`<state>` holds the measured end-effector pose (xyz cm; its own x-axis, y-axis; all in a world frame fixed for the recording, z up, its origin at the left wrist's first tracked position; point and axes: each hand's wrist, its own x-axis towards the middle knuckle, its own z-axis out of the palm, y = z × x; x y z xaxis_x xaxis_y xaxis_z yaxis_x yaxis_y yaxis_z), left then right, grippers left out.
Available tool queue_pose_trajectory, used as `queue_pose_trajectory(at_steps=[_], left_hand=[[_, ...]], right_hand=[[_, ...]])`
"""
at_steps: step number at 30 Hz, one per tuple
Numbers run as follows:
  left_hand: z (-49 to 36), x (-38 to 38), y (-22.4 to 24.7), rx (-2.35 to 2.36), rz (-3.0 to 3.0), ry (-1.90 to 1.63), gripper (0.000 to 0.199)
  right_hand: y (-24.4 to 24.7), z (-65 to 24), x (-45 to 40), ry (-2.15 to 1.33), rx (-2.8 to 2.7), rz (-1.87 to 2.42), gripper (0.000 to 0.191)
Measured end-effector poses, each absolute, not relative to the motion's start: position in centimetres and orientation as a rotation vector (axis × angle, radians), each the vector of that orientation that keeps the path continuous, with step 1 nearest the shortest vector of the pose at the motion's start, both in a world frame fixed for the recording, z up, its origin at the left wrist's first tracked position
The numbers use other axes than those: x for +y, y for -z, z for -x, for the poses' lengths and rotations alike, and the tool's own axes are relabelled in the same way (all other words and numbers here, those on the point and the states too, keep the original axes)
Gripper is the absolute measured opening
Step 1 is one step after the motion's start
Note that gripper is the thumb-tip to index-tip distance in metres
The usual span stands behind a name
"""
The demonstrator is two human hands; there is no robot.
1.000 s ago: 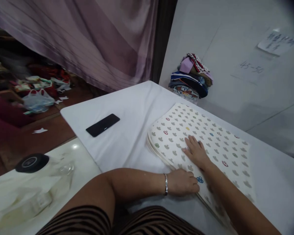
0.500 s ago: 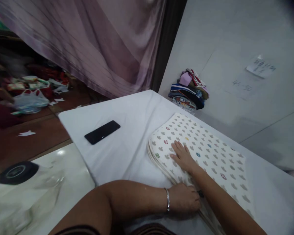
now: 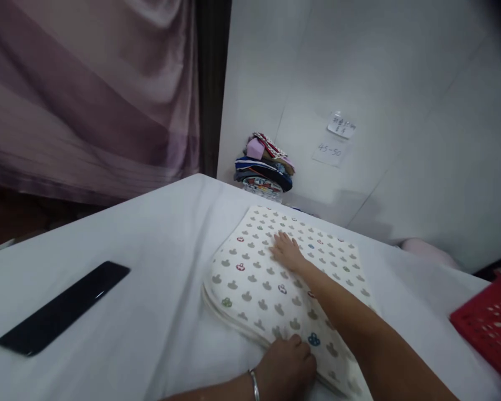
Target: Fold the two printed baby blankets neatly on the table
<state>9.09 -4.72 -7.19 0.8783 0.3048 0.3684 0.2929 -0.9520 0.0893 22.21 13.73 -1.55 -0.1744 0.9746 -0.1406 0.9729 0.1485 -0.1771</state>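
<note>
A folded white cloth (image 3: 254, 278) printed with small grey and coloured shapes lies in layers on the white table (image 3: 150, 234). My right hand (image 3: 286, 252) rests flat on top of it, fingers spread. At the cloth's near edge is my left hand (image 3: 290, 365), with a silver bangle at the wrist; its fingers are curled on the edge of the cloth. To the left on the table lies a black phone (image 3: 64, 309).
Folded clothes (image 3: 265, 164) are stacked beyond the table's far edge by the wall. A red plastic basket (image 3: 490, 323) stands at the right. A pink curtain (image 3: 87, 100) hangs at the left; paper notes (image 3: 329, 150) are on the wall.
The view has swung right and closer, bringing the red basket in and taking the floor items out. My left hand has moved from under my right forearm to the cloth's near edge.
</note>
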Motion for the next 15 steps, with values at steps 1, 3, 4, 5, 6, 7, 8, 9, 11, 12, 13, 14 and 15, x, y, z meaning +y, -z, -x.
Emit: queue_pose_trajectory(at_steps=[1, 3, 4, 5, 6, 7, 8, 9, 11, 12, 13, 14, 15], left_hand=[[-9.3, -4.6, 7.5, 0.499, -3.033, -0.601, 0.019], [-9.6, -4.5, 8.3, 0.504, -3.053, -0.655, 0.02], [-9.7, -4.5, 8.6, 0.498, -3.046, -0.716, 0.021], [-9.7, -4.4, 8.9, 0.491, -3.029, -0.792, 0.021], [-9.6, -4.4, 9.2, 0.492, -3.004, -0.872, 0.021], [-9.6, -4.5, 9.4, 0.505, -2.971, -0.946, 0.022], [-9.5, -4.5, 9.6, 0.522, -2.938, -1.005, 0.021], [-9.4, -4.5, 9.8, 0.545, -2.911, -1.043, 0.021], [-9.3, -4.6, 10.3, 0.586, -2.879, -1.041, 0.021], [-9.3, -4.6, 10.7, 0.596, -2.873, -1.024, 0.022], [-9.3, -4.7, 11.2, 0.595, -2.872, -1.009, 0.022], [-9.3, -4.8, 11.7, 0.588, -2.875, -0.998, 0.022], [-9.3, -4.8, 12.2, 0.581, -2.881, -0.995, 0.021]], right_hand=[[1.6, -23.2, 14.7, -0.344, -2.332, 2.087, 0.073], [1.9, -24.7, 16.3, -0.353, -2.27, 2.188, 0.072], [2.0, -25.3, 16.9, -0.364, -2.248, 2.215, 0.072], [2.2, -25.7, 17.4, -0.378, -2.235, 2.224, 0.071], [2.3, -26.1, 17.8, -0.392, -2.235, 2.217, 0.071], [2.3, -26.5, 18.1, -0.408, -2.241, 2.2, 0.071], [2.4, -26.9, 18.3, -0.416, -2.245, 2.184, 0.071], [2.4, -27.5, 18.5, -0.409, -2.239, 2.18, 0.07], [2.4, -29.2, 18.9, -0.329, -2.186, 2.221, 0.07], [2.4, -30.2, 19.1, -0.285, -2.139, 2.271, 0.07], [2.4, -31.3, 19.4, -0.263, -2.092, 2.324, 0.07], [2.5, -32.4, 19.6, -0.268, -2.052, 2.371, 0.07], [2.5, -33.4, 19.9, -0.297, -2.024, 2.403, 0.069]])
